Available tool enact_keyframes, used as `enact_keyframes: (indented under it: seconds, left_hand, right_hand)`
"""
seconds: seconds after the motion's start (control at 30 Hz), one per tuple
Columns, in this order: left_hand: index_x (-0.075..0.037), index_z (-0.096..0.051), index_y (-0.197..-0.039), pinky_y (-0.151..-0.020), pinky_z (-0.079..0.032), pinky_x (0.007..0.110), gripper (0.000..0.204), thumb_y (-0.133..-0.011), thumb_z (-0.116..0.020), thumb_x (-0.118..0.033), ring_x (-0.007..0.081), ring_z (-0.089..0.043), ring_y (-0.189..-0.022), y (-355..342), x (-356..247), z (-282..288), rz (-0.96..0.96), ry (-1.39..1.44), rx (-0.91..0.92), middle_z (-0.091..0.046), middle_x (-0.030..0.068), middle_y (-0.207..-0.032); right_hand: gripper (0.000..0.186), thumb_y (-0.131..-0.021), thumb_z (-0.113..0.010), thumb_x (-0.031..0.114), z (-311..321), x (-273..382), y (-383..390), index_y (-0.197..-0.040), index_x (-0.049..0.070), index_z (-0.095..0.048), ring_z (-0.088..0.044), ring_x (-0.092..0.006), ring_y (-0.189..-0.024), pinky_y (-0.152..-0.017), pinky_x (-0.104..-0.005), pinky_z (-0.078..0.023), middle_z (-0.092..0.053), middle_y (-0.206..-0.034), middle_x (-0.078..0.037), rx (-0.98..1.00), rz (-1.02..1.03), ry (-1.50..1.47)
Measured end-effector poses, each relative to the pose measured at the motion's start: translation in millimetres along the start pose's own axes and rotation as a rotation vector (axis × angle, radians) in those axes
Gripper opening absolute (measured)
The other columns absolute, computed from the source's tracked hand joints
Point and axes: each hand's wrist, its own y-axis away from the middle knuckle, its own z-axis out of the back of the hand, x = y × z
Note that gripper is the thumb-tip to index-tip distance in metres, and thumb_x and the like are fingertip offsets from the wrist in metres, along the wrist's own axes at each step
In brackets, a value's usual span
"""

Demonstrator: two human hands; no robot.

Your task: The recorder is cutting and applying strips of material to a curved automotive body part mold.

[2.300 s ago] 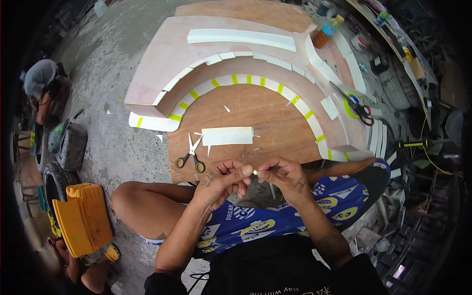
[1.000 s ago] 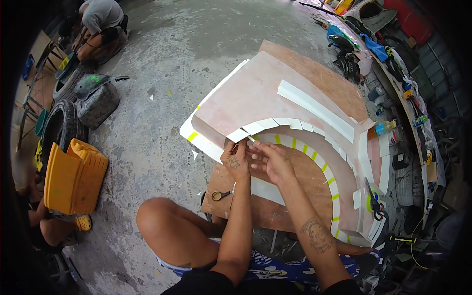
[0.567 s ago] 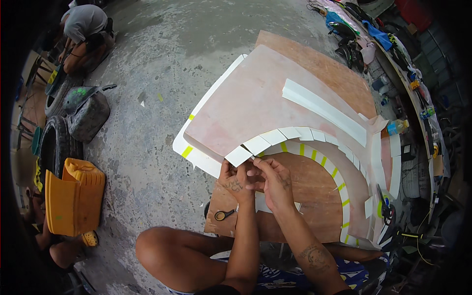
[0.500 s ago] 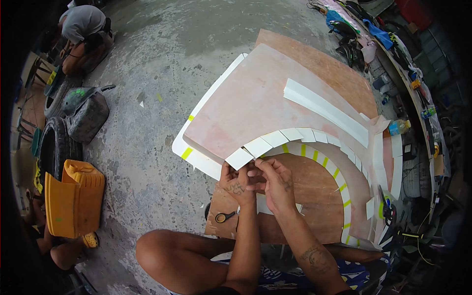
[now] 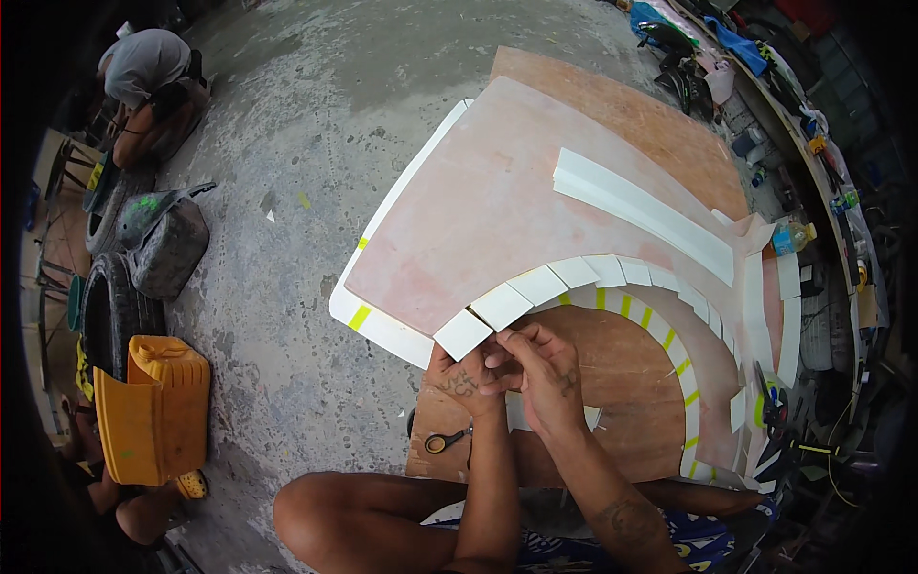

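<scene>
My left hand (image 5: 460,381) is curled beneath the end white card tab (image 5: 462,335) on the arch of a pale pink panel (image 5: 444,215), gripping that tab from below, fingertips hidden. My right hand (image 5: 541,373) is closed in a pinch at the corner where two tabs meet, a narrow dark gap between them; what it pinches is hidden. A long white strip (image 5: 643,214) lies on the panel. White edging with yellow tape (image 5: 681,366) curves over the plywood board (image 5: 612,364). Dark-handled scissors (image 5: 442,442) lie below my hands, partly hidden.
A crouched co-worker (image 5: 148,81) is at upper left; another person (image 5: 143,526) sits lower left. Tyres (image 5: 105,277), a grey canister (image 5: 168,249) and yellow plastic container (image 5: 153,411) are left. At right are a cluttered shelf (image 5: 803,134), bottle (image 5: 792,239) and second scissors (image 5: 770,421).
From 2.3 seconds ago, both hands have moved up from above my lap to the arch's left end, and the view has shifted. Over the last half second they stay at that tab, almost still.
</scene>
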Motion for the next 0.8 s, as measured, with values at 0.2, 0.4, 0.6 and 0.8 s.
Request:
enact_keyframes:
  seconds: [0.2,0.4,0.6,0.8]
  left_hand:
    - [0.0,-0.062,-0.081,-0.056,-0.042,0.021,0.01,-0.086,-0.063,-0.008,0.0074,-0.056,-0.064,-1.8,5.3,-1.3,-0.044,-0.062,-0.055,-0.062,0.0022,-0.071]
    - [0.0,-0.062,-0.079,-0.056,-0.043,0.022,0.009,-0.085,-0.062,-0.007,0.0087,-0.056,-0.064,-0.1,1.9,-4.6,-0.014,-0.046,-0.075,-0.062,0.0026,-0.072]
    - [0.001,-0.062,-0.085,-0.054,-0.044,0.021,0.012,-0.088,-0.065,-0.01,0.0081,-0.058,-0.064,-1.3,9.1,1.6,-0.011,-0.041,-0.047,-0.065,0.0031,-0.075]
    - [0.001,-0.062,-0.086,-0.054,-0.043,0.02,0.012,-0.087,-0.065,-0.011,0.008,-0.057,-0.064,-1.8,12.8,3.5,-0.004,-0.023,-0.042,-0.064,0.0029,-0.076]
  right_hand:
    - [0.014,-0.092,-0.062,0.011,-1.5,0.3,-0.7,-0.088,-0.003,-0.06,-0.066,-0.0144,-0.069,-0.05,-0.0309,-0.061,-0.066,-0.082,-0.012,0.018,-0.008,0.017]
    - [0.014,-0.092,-0.062,0.011,-2.9,3.1,0.6,-0.088,-0.003,-0.06,-0.066,-0.0143,-0.069,-0.05,-0.0314,-0.061,-0.066,-0.082,-0.012,0.02,-0.013,0.02]
    - [0.015,-0.092,-0.062,0.012,-1.9,0.8,1.1,-0.088,-0.003,-0.06,-0.066,-0.0145,-0.069,-0.05,-0.032,-0.061,-0.066,-0.084,-0.013,0.01,-0.019,-0.003]
    - [0.015,-0.092,-0.062,0.012,-1.3,-1.7,2.5,-0.088,-0.002,-0.059,-0.066,-0.0147,-0.07,-0.051,-0.0335,-0.062,-0.066,-0.085,-0.013,0.002,-0.022,-0.026]
